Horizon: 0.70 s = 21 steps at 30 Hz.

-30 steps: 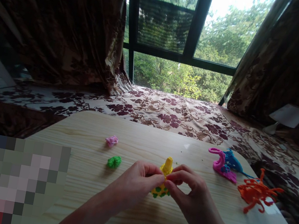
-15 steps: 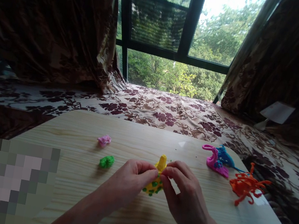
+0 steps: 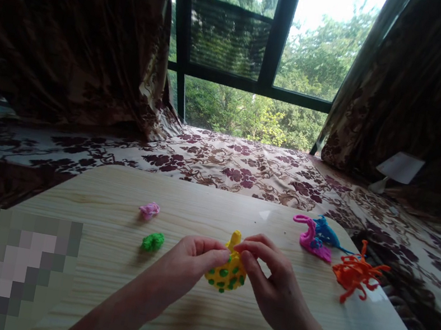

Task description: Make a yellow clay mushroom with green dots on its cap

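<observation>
A yellow clay figure with green spots (image 3: pixel 225 278) is between my hands above the middle of the wooden table. It has a rounded, dotted body and a yellow knob sticking up on top. My left hand (image 3: pixel 185 261) is closed, its thumb and forefinger pinching the figure's upper left side. From the right, my right hand (image 3: pixel 275 271) presses thumb and forefinger against the figure just under the knob. Whether a tiny bit of clay sits between the fingertips is hidden. Left of my hands lie a green clay lump (image 3: pixel 153 242) and a pink clay lump (image 3: pixel 148 210).
At the table's right side are a magenta clay figure (image 3: pixel 309 242), a blue clay figure (image 3: pixel 326 232) and an orange many-armed clay figure (image 3: pixel 357 274). Small crumbs dot the wooden table (image 3: pixel 98 280). Beyond it stretch a flowered cloth (image 3: pixel 239 177), a lamp (image 3: pixel 402 166) and a window.
My right fingers have shifted a little across the yellow figure, and more of its spotted body shows. The whole view has moved slightly.
</observation>
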Available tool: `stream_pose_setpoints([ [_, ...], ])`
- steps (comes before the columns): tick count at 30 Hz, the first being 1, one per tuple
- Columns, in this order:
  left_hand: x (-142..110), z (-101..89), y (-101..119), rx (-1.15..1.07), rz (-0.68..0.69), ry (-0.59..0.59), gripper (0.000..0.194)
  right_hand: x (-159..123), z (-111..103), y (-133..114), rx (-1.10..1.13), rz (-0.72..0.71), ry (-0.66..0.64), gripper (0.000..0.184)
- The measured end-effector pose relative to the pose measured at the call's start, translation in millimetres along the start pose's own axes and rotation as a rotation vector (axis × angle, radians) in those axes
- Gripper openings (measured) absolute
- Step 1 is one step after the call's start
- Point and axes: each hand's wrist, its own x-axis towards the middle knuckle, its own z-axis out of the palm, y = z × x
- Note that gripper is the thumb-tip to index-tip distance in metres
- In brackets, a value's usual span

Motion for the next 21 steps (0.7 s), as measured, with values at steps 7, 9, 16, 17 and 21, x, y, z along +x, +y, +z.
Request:
stream_pose_setpoints([
  [7, 1, 0.5, -3, -0.071, -0.044, 0.021, 0.027, 0, -3, 4, 0.092, 0.073, 0.047, 0.018],
  [9, 2, -0.2, -3, -0.154, -0.052, 0.046, 0.027, 2, -5, 7, 0.165, 0.128, 0.066, 0.019],
  [16, 4, 0.2, -4, -0.174, 0.005, 0.102, 0.028, 1, -2, 13, 0.413, 0.288, 0.025, 0.019],
  [17, 4, 0.5, -5, -0.135, 0.042, 0.118, 0.028, 1, 0, 13, 0.427, 0.3, 0.02, 0.019],
  [21, 5, 1.5, -8, 0.079, 0.175, 0.125, 0.026, 0, 2, 12, 0.44, 0.311, -0.009, 0.019],
])
